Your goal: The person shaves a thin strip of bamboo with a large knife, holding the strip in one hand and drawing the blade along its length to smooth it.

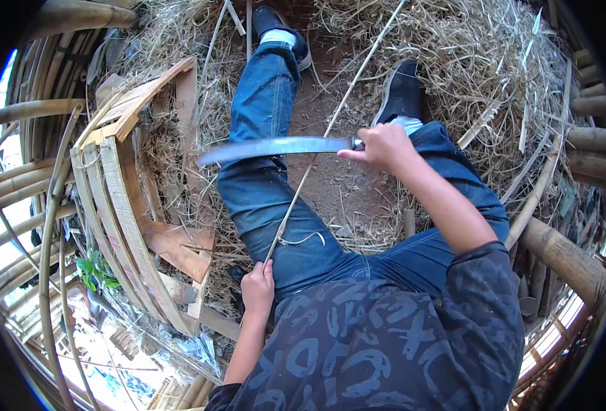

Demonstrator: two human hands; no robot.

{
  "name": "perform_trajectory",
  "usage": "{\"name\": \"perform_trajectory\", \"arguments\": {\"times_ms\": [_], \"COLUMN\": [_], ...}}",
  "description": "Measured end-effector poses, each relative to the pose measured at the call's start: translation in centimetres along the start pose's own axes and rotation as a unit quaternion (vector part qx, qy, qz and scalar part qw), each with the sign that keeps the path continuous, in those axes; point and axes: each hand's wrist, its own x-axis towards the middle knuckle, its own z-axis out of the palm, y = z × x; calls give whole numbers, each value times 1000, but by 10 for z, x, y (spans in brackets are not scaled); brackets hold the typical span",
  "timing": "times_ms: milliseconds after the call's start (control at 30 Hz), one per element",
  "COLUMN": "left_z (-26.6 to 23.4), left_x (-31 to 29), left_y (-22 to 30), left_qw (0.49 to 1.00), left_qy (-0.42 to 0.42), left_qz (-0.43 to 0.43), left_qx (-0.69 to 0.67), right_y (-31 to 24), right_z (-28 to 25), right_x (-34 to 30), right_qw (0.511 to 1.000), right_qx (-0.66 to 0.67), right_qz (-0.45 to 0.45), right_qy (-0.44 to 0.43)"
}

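Work looks partly done: many shavings [453, 61] lie around. A thin bamboo strip [330, 127] is gripped at its near end by the left hand [257, 288]. A long knife [275, 147] is gripped by the right hand [384, 147], above the strip. More trimming seems left.

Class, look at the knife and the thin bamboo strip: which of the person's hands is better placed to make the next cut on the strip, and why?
Probably the right hand: it grips the knife, blade across the strip. The left hand holds the strip's near end.
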Motion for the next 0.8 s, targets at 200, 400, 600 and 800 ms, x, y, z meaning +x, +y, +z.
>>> {"name": "perform_trajectory", "arguments": {"times_ms": [200,400,600,800], "left_z": [1,4,-3,4], "left_x": [10,6,7,15], "left_y": [6,5,2,-1], "left_qw": [1000,1000,1000,999], "left_qy": [-17,-1,-12,-23], "left_qz": [-6,3,14,19], "left_qx": [16,17,-5,-18], "right_y": [108,54,91,173], "right_z": [-30,-18,-15,-54], "right_x": [19,12,22,49], "right_qw": [970,988,996,919], "right_qx": [17,43,-49,96], "right_qz": [227,134,21,357], "right_qy": [85,60,78,136]}}
